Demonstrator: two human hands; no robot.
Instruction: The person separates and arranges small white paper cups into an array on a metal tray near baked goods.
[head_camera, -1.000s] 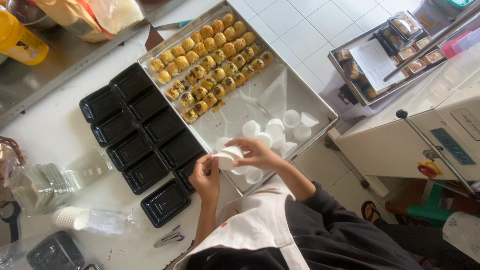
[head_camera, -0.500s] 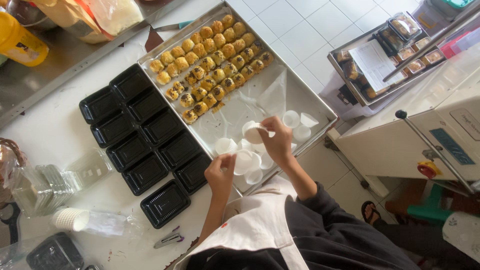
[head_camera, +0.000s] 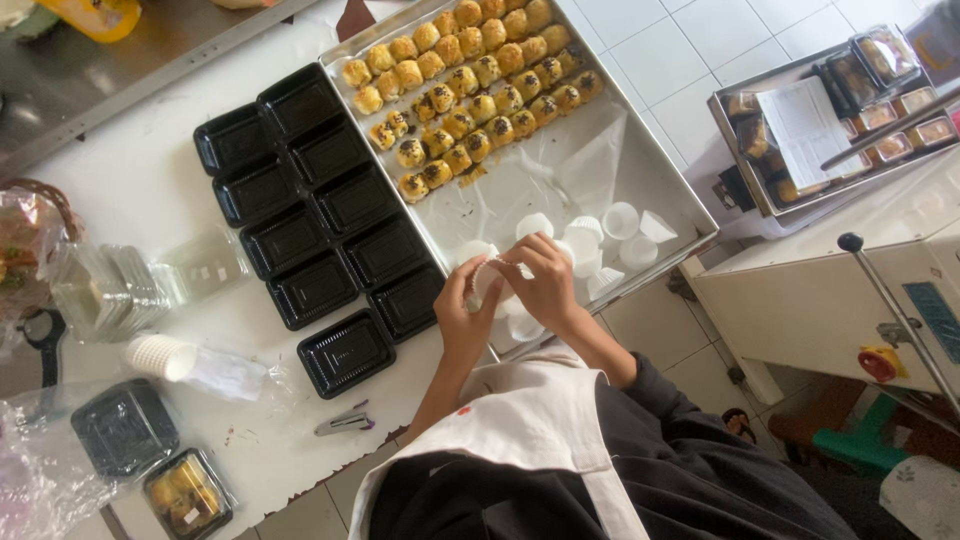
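- Pinching a white paper cup (head_camera: 490, 280) between them, the left hand (head_camera: 462, 318) and right hand (head_camera: 545, 285) meet over the steel tray (head_camera: 690, 215), fingers curled shut on its rim (probably teasing it from a stack).
- Loose cups (head_camera: 620, 220) lie beside them, pastries (head_camera: 470, 85) farther up, black trays (head_camera: 320, 215) alongside.

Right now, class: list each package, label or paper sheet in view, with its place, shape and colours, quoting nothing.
Empty black trays: rectangular, two rows left of the metal pan.
Packed clear box: bottom left, golden pastries inside.
White paper sheet: on the right-hand tray.
Blue label: on the cream machine, right.
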